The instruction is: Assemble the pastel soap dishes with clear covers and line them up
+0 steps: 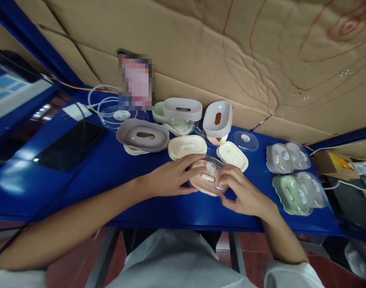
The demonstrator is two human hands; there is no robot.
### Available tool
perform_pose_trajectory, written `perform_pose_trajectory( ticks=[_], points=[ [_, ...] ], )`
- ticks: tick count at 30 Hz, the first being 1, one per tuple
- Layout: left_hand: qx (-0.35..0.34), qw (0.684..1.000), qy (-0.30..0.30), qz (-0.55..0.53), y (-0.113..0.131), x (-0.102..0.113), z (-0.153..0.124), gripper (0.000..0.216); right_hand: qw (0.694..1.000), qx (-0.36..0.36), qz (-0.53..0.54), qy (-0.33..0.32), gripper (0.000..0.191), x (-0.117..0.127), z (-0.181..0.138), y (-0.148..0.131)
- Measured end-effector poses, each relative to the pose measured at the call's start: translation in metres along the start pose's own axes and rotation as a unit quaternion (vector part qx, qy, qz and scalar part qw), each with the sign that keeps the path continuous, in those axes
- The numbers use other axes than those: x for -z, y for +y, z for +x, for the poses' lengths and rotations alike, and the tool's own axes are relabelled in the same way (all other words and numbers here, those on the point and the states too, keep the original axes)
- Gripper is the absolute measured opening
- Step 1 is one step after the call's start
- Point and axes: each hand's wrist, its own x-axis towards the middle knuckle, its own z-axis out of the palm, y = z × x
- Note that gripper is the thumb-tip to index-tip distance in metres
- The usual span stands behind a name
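Note:
A pink soap dish with a clear lid (208,176) lies on the blue table (117,168) right before me. My left hand (171,176) grips its left side, fingers curled over the lid's edge. My right hand (241,192) pinches the lid's right side with thumb and fingers. A round white sticker sits on the lid between the two hands.
Behind the hands lie cream dish parts (187,146), a grey dish (143,137), upturned grey trays (217,119) and a clear lid (245,141). Several lidded dishes, grey (279,159) and green (291,195), stand at right. A black phone (65,146) lies left; cardboard (231,52) backs the table.

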Motion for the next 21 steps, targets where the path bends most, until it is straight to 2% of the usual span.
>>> perform_pose_trajectory(
  ticks=[3, 7, 9, 16, 21],
  points=[
    [-0.008, 1.0, -0.009, -0.005, -0.002, 0.001, 0.0, 0.055, 1.0, -0.011, 0.001, -0.01, 0.033, -0.007, 0.001, 0.003],
    [-0.018, 1.0, -0.015, 0.018, -0.003, 0.0, -0.002, 0.051, 0.998, -0.028, -0.035, -0.039, 0.073, -0.017, 0.005, 0.003],
    [-0.022, 0.999, -0.011, 0.027, -0.002, 0.0, -0.002, 0.051, 0.995, -0.026, -0.068, -0.062, 0.085, -0.023, 0.007, 0.001],
    [-0.034, 0.999, -0.005, 0.032, -0.002, -0.001, 0.001, 0.043, 0.982, -0.088, -0.162, -0.038, 0.094, -0.044, -0.001, -0.018],
    [-0.034, 0.999, -0.004, -0.008, -0.002, -0.004, 0.005, 0.04, 0.978, -0.123, -0.17, -0.016, 0.098, -0.053, -0.006, -0.025]
  ],
)
